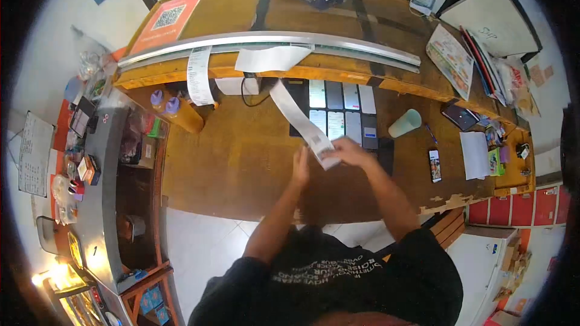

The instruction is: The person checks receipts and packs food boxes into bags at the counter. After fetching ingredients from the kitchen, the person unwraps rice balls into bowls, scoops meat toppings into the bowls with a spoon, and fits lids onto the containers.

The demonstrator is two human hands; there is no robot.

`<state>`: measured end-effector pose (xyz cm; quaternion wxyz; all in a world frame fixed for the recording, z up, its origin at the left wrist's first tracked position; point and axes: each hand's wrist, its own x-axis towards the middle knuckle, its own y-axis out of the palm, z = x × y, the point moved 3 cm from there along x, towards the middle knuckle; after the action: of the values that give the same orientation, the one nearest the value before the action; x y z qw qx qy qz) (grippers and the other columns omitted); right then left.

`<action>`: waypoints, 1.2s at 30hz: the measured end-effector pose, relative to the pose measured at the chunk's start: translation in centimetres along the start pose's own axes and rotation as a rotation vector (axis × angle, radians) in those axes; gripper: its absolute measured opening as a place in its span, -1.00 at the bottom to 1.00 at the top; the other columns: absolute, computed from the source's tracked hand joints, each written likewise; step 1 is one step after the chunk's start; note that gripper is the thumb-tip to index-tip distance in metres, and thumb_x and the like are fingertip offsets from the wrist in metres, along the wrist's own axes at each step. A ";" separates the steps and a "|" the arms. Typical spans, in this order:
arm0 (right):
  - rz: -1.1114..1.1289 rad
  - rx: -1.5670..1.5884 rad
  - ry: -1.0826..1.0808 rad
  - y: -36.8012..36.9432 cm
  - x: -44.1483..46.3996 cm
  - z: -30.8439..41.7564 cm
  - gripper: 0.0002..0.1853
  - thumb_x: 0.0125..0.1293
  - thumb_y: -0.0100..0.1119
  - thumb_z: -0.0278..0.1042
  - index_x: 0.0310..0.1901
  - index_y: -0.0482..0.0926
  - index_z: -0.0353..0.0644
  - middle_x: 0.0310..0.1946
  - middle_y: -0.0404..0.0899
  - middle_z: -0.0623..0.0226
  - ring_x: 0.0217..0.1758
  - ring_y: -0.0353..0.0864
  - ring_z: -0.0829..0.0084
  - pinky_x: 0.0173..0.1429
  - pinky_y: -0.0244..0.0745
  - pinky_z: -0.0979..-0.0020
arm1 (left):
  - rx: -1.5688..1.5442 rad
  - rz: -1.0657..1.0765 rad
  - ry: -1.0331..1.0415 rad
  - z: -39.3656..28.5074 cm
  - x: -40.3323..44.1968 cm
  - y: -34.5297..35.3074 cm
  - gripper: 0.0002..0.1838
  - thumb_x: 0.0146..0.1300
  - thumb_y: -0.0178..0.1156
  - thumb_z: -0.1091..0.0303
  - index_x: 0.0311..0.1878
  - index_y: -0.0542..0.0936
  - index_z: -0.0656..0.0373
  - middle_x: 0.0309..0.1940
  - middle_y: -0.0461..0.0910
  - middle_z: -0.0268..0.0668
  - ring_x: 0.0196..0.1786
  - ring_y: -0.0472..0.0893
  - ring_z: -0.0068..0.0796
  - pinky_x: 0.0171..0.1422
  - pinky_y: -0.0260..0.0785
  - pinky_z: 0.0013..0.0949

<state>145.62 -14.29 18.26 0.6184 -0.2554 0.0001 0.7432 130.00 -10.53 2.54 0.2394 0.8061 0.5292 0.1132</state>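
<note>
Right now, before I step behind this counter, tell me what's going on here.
A person is handling a long paper strip over a wooden desk. The right hand grips it near its lower end; the left hand is close beside it, though whether it touches is hard to tell. Past the right hand, phones lie in two rows, several with lit screens. A pale green cup is to their right.

The right hand holds a paper strip, the left hand beside it.
</note>
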 end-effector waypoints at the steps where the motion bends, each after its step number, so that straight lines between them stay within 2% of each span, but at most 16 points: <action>1: 0.016 0.009 -0.011 1.0 -2.6 0.8 -0.65 0.16 0.42 -0.10 -0.20 0.72 -0.23 -0.39 0.70 0.37 -0.42 0.60 0.57 -0.29 0.48 0.44 | -0.172 0.013 -0.138 -3.1 0.8 1.7 -0.43 0.47 -0.08 -0.03 0.27 0.39 0.29 0.00 0.58 -0.07 -0.01 0.61 -0.28 0.00 0.50 -0.24; 5: -0.086 0.125 0.094 5.5 -9.1 0.3 -0.74 0.22 0.36 -0.20 -0.17 0.72 -0.21 -0.30 0.72 0.30 -0.32 0.68 0.50 -0.19 0.56 0.40 | -0.116 0.134 -0.122 -19.3 2.6 9.2 -0.46 0.49 -0.10 0.09 0.34 0.28 0.32 0.02 0.57 -0.06 -0.01 0.61 -0.23 0.04 0.54 -0.15; 8: -0.268 0.252 -0.063 7.0 -10.5 0.9 -0.75 0.29 0.28 -0.27 -0.11 0.68 -0.26 -0.29 0.71 0.27 -0.31 0.68 0.48 -0.17 0.56 0.40 | -0.093 0.300 -0.044 -27.8 4.3 13.8 -0.46 0.51 -0.15 0.13 0.38 0.23 0.31 0.09 0.55 -0.01 -0.08 0.65 -0.19 0.02 0.58 -0.12; 10: -0.309 0.659 -0.078 6.5 -10.5 2.7 -0.75 0.38 0.16 -0.29 -0.08 0.62 -0.31 -0.30 0.69 0.28 -0.28 0.67 0.49 -0.14 0.55 0.43 | -0.101 0.439 0.094 -32.5 6.3 17.5 -0.52 0.49 -0.08 0.16 0.27 0.30 0.36 0.07 0.57 -0.02 -0.13 0.68 -0.17 -0.07 0.62 -0.15; 13: -0.594 0.552 -0.333 3.1 -7.2 4.0 -0.73 0.44 0.05 -0.26 -0.08 0.57 -0.33 -0.35 0.66 0.31 -0.35 0.65 0.49 -0.19 0.55 0.43 | -0.021 0.563 0.328 -36.9 12.1 23.7 -0.69 0.48 -0.07 0.34 0.15 0.34 0.34 -0.01 0.59 -0.04 -0.20 0.71 -0.16 -0.21 0.64 -0.19; 14: -0.757 0.424 -0.405 1.8 -5.2 4.4 -0.69 0.46 0.01 -0.21 -0.10 0.56 -0.33 -0.38 0.63 0.33 -0.43 0.63 0.46 -0.29 0.56 0.40 | -0.030 0.576 0.356 -37.2 14.9 25.5 -0.71 0.47 -0.07 0.38 0.15 0.34 0.35 0.00 0.59 -0.03 -0.25 0.71 -0.20 -0.24 0.63 -0.25; 16: -0.806 0.460 -0.409 -0.1 -3.4 7.3 -0.68 0.45 0.02 -0.19 -0.09 0.55 -0.33 -0.41 0.60 0.34 -0.46 0.62 0.45 -0.36 0.56 0.38 | 0.127 0.621 0.462 -35.5 21.3 26.4 -0.67 0.41 0.04 0.39 0.14 0.35 0.36 0.01 0.59 0.02 -0.13 0.69 -0.08 -0.11 0.59 -0.16; 18: -0.724 0.689 -0.268 -1.4 -1.6 8.3 -0.66 0.44 0.04 -0.16 -0.09 0.54 -0.34 -0.43 0.58 0.34 -0.45 0.61 0.45 -0.38 0.56 0.39 | 1.108 0.040 0.955 -34.1 25.5 25.5 -0.60 0.30 0.16 0.36 0.13 0.37 0.34 -0.03 0.59 0.06 0.02 0.61 0.02 0.14 0.44 -0.09; 19: -0.739 0.686 -0.283 -2.1 -0.6 7.5 -0.66 0.44 0.04 -0.16 -0.09 0.54 -0.34 -0.43 0.58 0.34 -0.45 0.61 0.45 -0.38 0.56 0.39 | 1.099 0.051 0.973 -34.8 24.8 26.1 -0.60 0.30 0.16 0.36 0.13 0.37 0.34 -0.03 0.59 0.06 0.02 0.61 0.02 0.14 0.44 -0.09; 21: -0.768 0.644 -0.353 -3.2 1.7 6.2 -0.65 0.43 0.05 -0.15 -0.10 0.54 -0.35 -0.45 0.58 0.31 -0.51 0.61 0.43 -0.39 0.56 0.38 | 0.868 -0.169 1.331 -36.0 20.9 24.9 -0.62 0.21 0.26 0.30 0.03 0.48 0.28 -0.14 0.61 0.02 0.02 0.55 0.06 0.19 0.32 -0.03; 24: -0.692 0.758 -0.303 -3.5 -0.9 9.9 -0.66 0.44 0.06 -0.14 -0.16 0.59 -0.33 -0.45 0.59 0.39 -0.45 0.54 0.56 -0.33 0.46 0.48 | 0.780 0.247 1.292 -35.0 12.0 22.7 -0.82 0.13 0.28 0.33 -0.23 0.59 0.17 -0.31 0.59 -0.16 -0.18 0.53 -0.05 -0.06 0.30 -0.07; 26: -0.705 0.766 -0.280 -4.3 0.0 8.9 -0.68 0.45 0.03 -0.20 -0.14 0.59 -0.34 -0.41 0.59 0.39 -0.35 0.52 0.58 -0.23 0.43 0.49 | 1.159 0.674 1.177 -31.5 8.0 19.7 -0.68 0.19 0.19 0.32 0.01 0.54 0.18 -0.09 0.58 -0.11 0.02 0.53 -0.10 0.12 0.29 -0.07; 29: -0.787 0.567 -0.389 -5.5 1.9 7.0 -0.70 0.44 0.01 -0.29 0.02 0.55 -0.35 -0.24 0.60 0.39 -0.17 0.53 0.60 -0.05 0.43 0.55 | 1.342 0.464 1.282 -28.5 5.2 18.8 -0.52 0.18 0.12 0.23 0.17 0.48 0.18 0.12 0.50 -0.13 0.20 0.45 -0.17 0.30 0.19 -0.08; 32: -0.845 0.646 -0.413 -5.1 3.1 6.8 -0.72 0.46 -0.05 -0.33 -0.02 0.58 -0.32 -0.26 0.61 0.37 -0.17 0.52 0.57 -0.09 0.41 0.51 | 1.437 0.478 1.194 -27.7 6.0 18.2 -0.41 0.19 0.07 0.15 0.29 0.39 0.21 0.27 0.39 -0.18 0.32 0.35 -0.23 0.42 0.06 -0.09; 33: -0.879 0.706 -0.467 -4.0 2.3 8.4 -0.69 0.48 -0.04 -0.27 0.07 0.55 -0.28 -0.16 0.60 0.38 -0.16 0.52 0.56 -0.04 0.42 0.56 | 1.441 0.474 1.187 -27.7 6.1 18.3 -0.41 0.19 0.07 0.15 0.29 0.39 0.21 0.27 0.39 -0.18 0.32 0.35 -0.23 0.42 0.06 -0.09; 36: -0.849 0.850 -0.465 -1.2 4.9 6.2 -0.67 0.49 -0.03 -0.22 0.09 0.53 -0.27 -0.15 0.60 0.34 -0.11 0.52 0.58 -0.03 0.42 0.55 | 1.434 0.468 1.111 -27.8 6.2 18.9 -0.43 0.17 0.12 0.16 0.23 0.44 0.23 0.24 0.44 -0.19 0.31 0.37 -0.27 0.39 0.09 -0.10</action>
<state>143.88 -7.52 22.12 0.8899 0.2019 0.0596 0.4047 135.59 -3.67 35.55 -0.6309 0.6775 0.3356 0.1739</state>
